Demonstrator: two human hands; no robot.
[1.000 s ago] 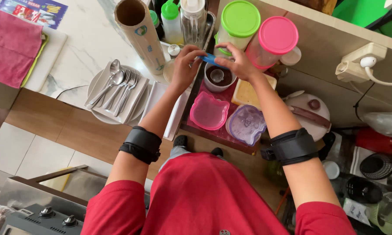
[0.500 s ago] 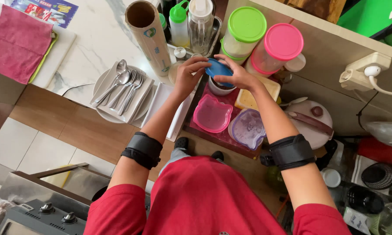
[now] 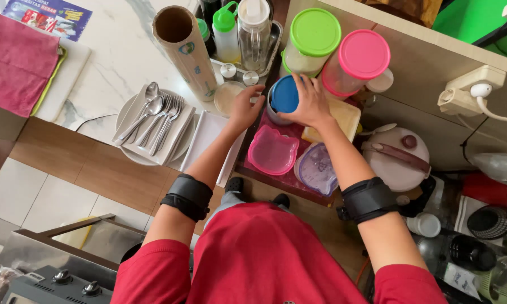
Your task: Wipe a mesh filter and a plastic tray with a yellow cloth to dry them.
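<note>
My right hand (image 3: pixel 311 104) presses a round blue lid (image 3: pixel 285 94) onto a small grey jar (image 3: pixel 271 111) that stands in a dark red tray (image 3: pixel 267 175). My left hand (image 3: pixel 245 107) rests against the jar's left side, fingers curled around it. A pink cat-shaped container (image 3: pixel 272 151) and a purple one (image 3: pixel 316 168) lie in the tray just in front of the jar. Both of my forearms wear black bands.
A cardboard tube (image 3: pixel 186 50) stands left of the jar, with squeeze bottles (image 3: pixel 226 31) behind it. Green-lidded (image 3: pixel 313 37) and pink-lidded (image 3: pixel 361 58) tubs stand at the back. A plate of spoons and forks (image 3: pixel 152 121) and a white tray (image 3: pixel 208 141) lie left.
The blue lid came down from being held in the air between both hands onto the jar. My right hand now lies flat over it; my left has shifted to the jar's side.
</note>
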